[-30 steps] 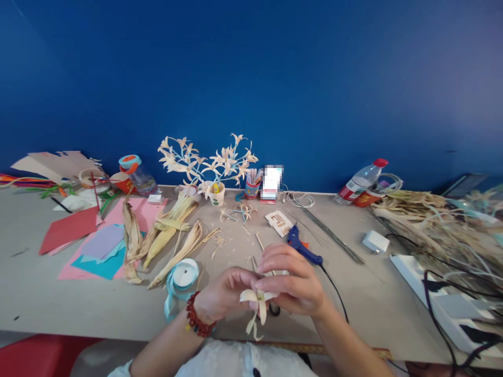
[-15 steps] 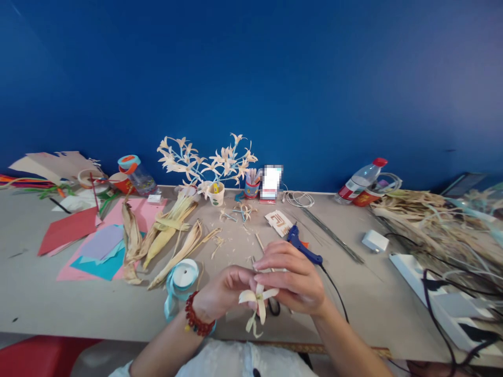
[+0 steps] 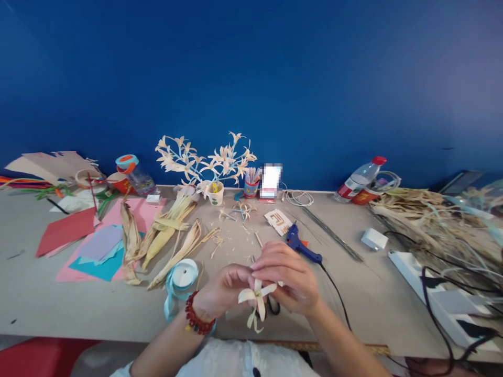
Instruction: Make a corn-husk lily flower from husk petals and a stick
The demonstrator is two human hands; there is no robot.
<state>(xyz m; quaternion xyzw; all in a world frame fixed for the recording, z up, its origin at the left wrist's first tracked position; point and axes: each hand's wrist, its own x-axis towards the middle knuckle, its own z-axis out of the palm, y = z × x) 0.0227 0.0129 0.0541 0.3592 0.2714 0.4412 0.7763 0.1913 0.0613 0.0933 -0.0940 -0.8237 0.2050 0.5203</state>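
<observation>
A pale corn husk flower (image 3: pixel 258 300) is held low above the table's front, its petals spread toward me and a strip dangling below. My left hand (image 3: pixel 223 287) pinches it from the left, a red bead bracelet (image 3: pixel 195 317) round the wrist. My right hand (image 3: pixel 290 276) curls over its back from the right, fingers closed against it. The exact grip of the fingertips is hidden behind the petals. Black scissor handles (image 3: pixel 274 306) partly show beneath my right hand. A roll of light blue ribbon (image 3: pixel 185 274) lies left of my left hand.
A blue glue gun (image 3: pixel 302 245) lies beyond my right hand, its cord trailing forward. Corn husks (image 3: pixel 167 235) and coloured paper (image 3: pixel 66 230) are at left. Finished flowers stand in a white cup (image 3: pixel 216 195). A power strip (image 3: pixel 428 298) and cables lie at right.
My right hand has shifted slightly left and closer around the flower. The flower has turned a little, with its petals at a slightly different angle.
</observation>
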